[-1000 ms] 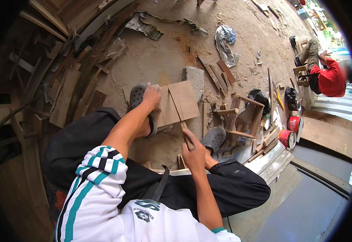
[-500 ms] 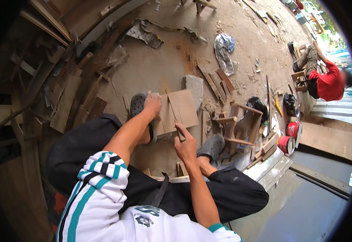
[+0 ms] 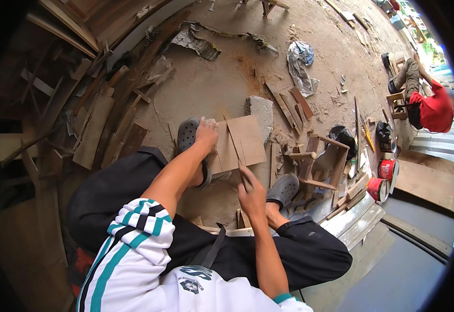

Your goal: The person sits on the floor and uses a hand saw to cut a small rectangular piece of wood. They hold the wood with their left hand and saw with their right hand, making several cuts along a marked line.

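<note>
A flat, light-brown wooden board (image 3: 253, 140) lies near my feet, with a narrow slit running across it and a thin line marked to its left. My right hand (image 3: 253, 197) is closed round the wooden handle of a narrow-bladed handsaw (image 3: 233, 139). The blade lies along the slit, its tip toward the far edge. My left hand (image 3: 206, 136) grips the board's left part, its fingers bent over it beside my left grey clog (image 3: 188, 136). The underside of the board is hidden.
Right of my right clog (image 3: 283, 188) stands a small wooden frame (image 3: 323, 161). Red cans (image 3: 378, 189) and black bags (image 3: 343, 138) are farther right. Scrap boards (image 3: 94, 130) pile up at left. A concrete block (image 3: 260, 114) touches the board's far side. A person in red (image 3: 435, 109) sits at far right.
My right hand has drawn the saw handle a little nearer to me and to the right. My left hand keeps its place on the board. The whole view has shifted slightly.
</note>
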Tool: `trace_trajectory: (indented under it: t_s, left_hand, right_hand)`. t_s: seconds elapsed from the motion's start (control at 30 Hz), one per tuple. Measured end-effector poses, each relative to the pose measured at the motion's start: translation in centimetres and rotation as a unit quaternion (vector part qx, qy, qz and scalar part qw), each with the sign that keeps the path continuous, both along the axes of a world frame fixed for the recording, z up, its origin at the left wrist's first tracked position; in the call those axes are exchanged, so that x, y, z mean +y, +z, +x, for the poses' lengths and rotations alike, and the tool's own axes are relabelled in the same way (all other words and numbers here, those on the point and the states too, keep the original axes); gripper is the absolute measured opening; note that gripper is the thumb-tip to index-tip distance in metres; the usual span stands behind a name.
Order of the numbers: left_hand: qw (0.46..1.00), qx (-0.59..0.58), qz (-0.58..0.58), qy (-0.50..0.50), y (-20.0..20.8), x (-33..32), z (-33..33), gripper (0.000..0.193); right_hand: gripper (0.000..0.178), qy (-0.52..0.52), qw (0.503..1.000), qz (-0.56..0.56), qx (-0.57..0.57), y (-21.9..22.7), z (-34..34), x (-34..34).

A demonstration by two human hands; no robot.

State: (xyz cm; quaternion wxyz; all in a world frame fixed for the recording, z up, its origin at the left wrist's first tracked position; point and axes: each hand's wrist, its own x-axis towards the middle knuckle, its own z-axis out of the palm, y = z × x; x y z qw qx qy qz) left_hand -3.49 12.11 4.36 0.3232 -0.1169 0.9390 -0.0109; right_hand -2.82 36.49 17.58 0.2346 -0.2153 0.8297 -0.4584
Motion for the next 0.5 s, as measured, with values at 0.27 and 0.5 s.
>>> trace_trajectory:
  t_s: [0.27,0.5]
  left_hand:
    - [1.000,-0.009,0.000,-0.006,1.1,0.1,-1.3,0.100]
    - [1.000,0.010,-0.010,-0.005,0.1,-0.5,-0.8,0.097]
  right_hand:
    - [0.046,-0.011,1.000,-0.013,0.007,0.0,2.4,2.8]
    - [0.044,0.008,1.000,-0.015,0.016,0.9,3.5,5.2]
